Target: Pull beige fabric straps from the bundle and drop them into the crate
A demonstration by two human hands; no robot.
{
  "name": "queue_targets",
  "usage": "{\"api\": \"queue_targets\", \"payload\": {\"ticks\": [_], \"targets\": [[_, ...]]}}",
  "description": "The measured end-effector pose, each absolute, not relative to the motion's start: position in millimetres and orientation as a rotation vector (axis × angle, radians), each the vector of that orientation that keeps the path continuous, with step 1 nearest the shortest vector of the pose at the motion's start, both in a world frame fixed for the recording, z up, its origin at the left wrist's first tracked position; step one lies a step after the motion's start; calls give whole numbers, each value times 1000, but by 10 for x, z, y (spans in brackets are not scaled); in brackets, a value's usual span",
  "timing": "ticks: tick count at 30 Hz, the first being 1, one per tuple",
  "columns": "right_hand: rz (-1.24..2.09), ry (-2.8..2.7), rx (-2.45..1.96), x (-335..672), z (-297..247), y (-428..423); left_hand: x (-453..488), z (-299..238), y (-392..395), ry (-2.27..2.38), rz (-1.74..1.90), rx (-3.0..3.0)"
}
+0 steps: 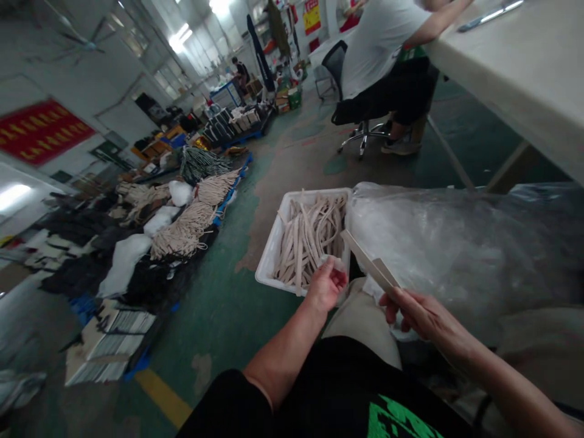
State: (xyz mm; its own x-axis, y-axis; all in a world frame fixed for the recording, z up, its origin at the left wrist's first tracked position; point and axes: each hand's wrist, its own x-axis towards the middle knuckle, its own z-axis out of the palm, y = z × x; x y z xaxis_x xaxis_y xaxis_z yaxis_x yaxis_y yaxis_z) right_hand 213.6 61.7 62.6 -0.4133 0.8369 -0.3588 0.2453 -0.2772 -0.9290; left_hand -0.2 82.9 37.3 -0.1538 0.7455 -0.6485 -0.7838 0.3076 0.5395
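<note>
Beige flat strips heaped in a white plastic tray, just beyond the person's knees.
Right hand has its grip clamped on one long beige strip lifted clear. The left hand curls at the tray's near rim; whether its grip is closed on anything I cannot tell. The tray looks full, so most seems left. A crumpled clear plastic bag lies right.

Flat strip in right hand
</note>
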Motion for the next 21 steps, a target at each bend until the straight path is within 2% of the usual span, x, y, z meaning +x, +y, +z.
{"api": "queue_targets", "payload": {"ticks": [7,21], "targets": [[1732,-1697,-1295,2144,505,614,-255,391,1058,1094,1485,-125],[1684,-1698,-1385,2199,545,641,-339,390,1022,1095,1408,-82]]}}
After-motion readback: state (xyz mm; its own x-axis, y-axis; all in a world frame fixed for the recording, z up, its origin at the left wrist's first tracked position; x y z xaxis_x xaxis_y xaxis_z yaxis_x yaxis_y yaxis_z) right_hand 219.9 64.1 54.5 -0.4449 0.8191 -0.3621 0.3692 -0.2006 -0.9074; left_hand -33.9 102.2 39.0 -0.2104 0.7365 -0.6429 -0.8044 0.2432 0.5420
